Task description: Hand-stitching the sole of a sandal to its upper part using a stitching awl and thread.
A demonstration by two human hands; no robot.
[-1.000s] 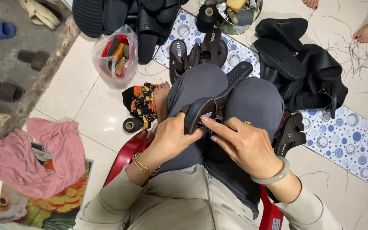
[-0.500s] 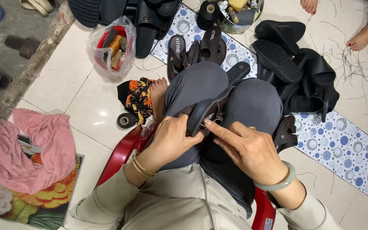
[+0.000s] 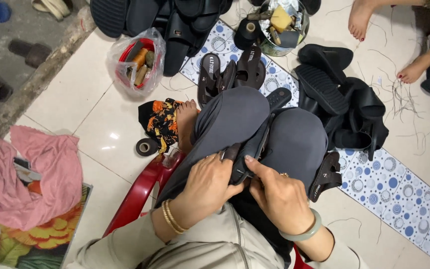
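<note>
1. The black sandal (image 3: 252, 149) lies partly under the left hand (image 3: 207, 187) and right hand (image 3: 277, 197).
2. The red stool (image 3: 138, 192) is mostly covered by the legs.
3. The bare feet (image 3: 362, 20) are cut off at the top edge.
4. The tin's (image 3: 279, 25) contents are too jumbled to tell.

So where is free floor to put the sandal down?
Bare tile lies left of the knees, between the plastic bag, the tape roll and the pink cloth. The dotted mat is free at lower right. Ahead, sandals crowd it.

Matt black rubber sandal (image 3: 253, 149), glossy red plastic stool (image 3: 138, 192), shiny tiles (image 3: 100, 124).
</note>
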